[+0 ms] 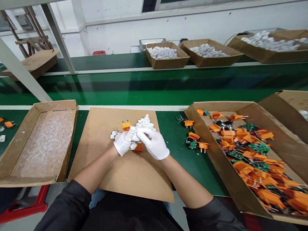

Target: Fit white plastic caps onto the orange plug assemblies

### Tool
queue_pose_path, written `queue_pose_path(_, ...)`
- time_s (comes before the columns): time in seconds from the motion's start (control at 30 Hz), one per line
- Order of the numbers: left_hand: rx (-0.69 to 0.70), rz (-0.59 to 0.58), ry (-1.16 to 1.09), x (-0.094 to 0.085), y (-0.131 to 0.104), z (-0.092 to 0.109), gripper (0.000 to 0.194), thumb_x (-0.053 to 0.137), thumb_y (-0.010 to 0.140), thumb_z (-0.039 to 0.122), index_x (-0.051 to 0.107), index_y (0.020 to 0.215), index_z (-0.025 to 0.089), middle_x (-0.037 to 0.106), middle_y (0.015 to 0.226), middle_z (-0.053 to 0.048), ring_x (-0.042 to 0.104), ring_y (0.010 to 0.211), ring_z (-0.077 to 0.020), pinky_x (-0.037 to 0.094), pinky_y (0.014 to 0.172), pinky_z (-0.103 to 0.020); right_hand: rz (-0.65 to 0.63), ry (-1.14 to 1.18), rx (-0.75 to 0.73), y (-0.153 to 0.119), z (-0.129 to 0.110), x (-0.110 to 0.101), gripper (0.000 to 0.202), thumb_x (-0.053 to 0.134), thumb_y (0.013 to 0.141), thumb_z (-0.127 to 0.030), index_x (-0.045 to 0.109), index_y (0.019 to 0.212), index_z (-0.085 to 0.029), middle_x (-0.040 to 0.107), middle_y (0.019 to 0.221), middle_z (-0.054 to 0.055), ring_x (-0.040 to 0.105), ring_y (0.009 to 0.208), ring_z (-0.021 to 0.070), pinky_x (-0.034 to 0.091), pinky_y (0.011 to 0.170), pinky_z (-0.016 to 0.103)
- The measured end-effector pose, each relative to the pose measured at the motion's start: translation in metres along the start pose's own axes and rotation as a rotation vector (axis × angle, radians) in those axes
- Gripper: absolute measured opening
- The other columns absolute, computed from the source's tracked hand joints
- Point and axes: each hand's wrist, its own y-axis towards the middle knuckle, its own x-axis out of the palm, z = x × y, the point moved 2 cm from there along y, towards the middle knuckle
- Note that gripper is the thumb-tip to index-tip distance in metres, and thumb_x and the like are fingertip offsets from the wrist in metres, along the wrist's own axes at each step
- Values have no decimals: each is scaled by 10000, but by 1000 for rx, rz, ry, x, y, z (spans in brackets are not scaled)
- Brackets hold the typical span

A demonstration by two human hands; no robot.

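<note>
My left hand [123, 142] and my right hand [155, 144], both in white gloves, meet above a brown cardboard sheet [116, 180]. Their fingers are closed together at the fingertips, and what they hold is hidden by the gloves. Just behind them lies a pile of small white parts [146, 121], with a few more white pieces [114, 134] left of it. An orange plug part [126, 125] with two pins stands beyond my left hand. Below the fingers, a second orange part [138, 148] is partly covered.
At right, a cardboard box [213, 153] holds many orange plugs with green circuit boards; several loose plugs [203, 146] lie beside it. A shallow box [41, 139] sits at left. Boxes of white parts [165, 61] line the back shelf. A slanted metal post [16, 59] stands far left.
</note>
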Motion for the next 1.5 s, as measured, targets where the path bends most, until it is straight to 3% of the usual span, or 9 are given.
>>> queue_pose_path(0.13, 80, -30, 9, 1, -3, 10, 660, 244, 879, 693, 583, 634, 183, 421, 439, 6, 343, 400, -101, 239, 465, -285, -72, 62, 19, 2, 1, 0, 366, 507, 880, -567, 689, 877, -249, 753, 923, 63, 703, 862, 266, 600, 780, 472)
queue_pose_path(0.27, 102, 16, -115, 0, -8, 18, 681, 252, 861, 723, 541, 573, 178, 408, 481, -12, 354, 460, -115, 283, 475, -284, -167, -21, -111, 1, -9, 3, 346, 473, 917, -467, 668, 1121, -267, 723, 1107, 70, 668, 1060, 270, 550, 929, 488)
queue_pose_path(0.37, 56, 32, -231, 1, -7, 13, 722, 256, 846, 749, 556, 548, 163, 405, 473, -19, 339, 443, -108, 264, 440, -275, -117, -214, -238, -2, -13, 5, 374, 638, 823, -363, 639, 1186, -276, 700, 1184, 62, 645, 1115, 282, 510, 990, 505)
queue_pose_path(0.57, 29, -100, -354, 2, 0, 5, 764, 343, 754, 830, 657, 708, 135, 451, 485, 3, 339, 396, -70, 226, 387, -227, -35, -348, -332, -2, -9, 2, 292, 635, 827, -279, 657, 1117, -255, 732, 1084, 65, 682, 1014, 259, 524, 954, 488)
queue_pose_path(0.77, 41, -156, -310, -4, -2, 10, 671, 564, 667, 765, 653, 739, 104, 454, 531, 22, 350, 434, -52, 239, 420, -215, -12, -361, -346, -3, -13, -1, 348, 639, 821, -324, 632, 1165, -273, 706, 1123, 65, 659, 1047, 276, 511, 964, 522)
queue_pose_path(0.9, 65, -134, -256, -5, -2, 11, 623, 537, 703, 751, 581, 632, 133, 382, 491, 39, 342, 430, -61, 272, 428, -228, 29, -412, -339, -2, -16, -2, 274, 655, 814, -349, 684, 1080, -289, 679, 1146, 71, 635, 1086, 291, 484, 1003, 542)
queue_pose_path(1.1, 125, -49, 36, -12, -5, 18, 612, 347, 886, 622, 477, 493, 172, 449, 461, -11, 426, 475, -99, 376, 513, -261, -9, -417, -335, 1, -14, -5, 261, 663, 803, -333, 687, 1059, -287, 703, 1109, 57, 652, 1046, 282, 493, 1005, 530)
queue_pose_path(1.27, 115, -74, -36, -10, -4, 19, 618, 346, 850, 691, 558, 615, 160, 445, 516, 4, 381, 481, -95, 326, 479, -254, 18, -387, -294, 2, -10, -6, 402, 634, 812, -341, 614, 1209, -279, 703, 1131, 62, 646, 1078, 281, 463, 1031, 562)
queue_pose_path(1.5, -38, 43, -47, -17, 1, 17, 705, 326, 828, 754, 593, 602, 143, 474, 482, 4, 407, 412, -73, 328, 434, -224, 5, -396, -218, 31, -8, -19, 285, 643, 774, -304, 696, 1048, -245, 729, 1014, 52, 688, 905, 231, 556, 859, 431)
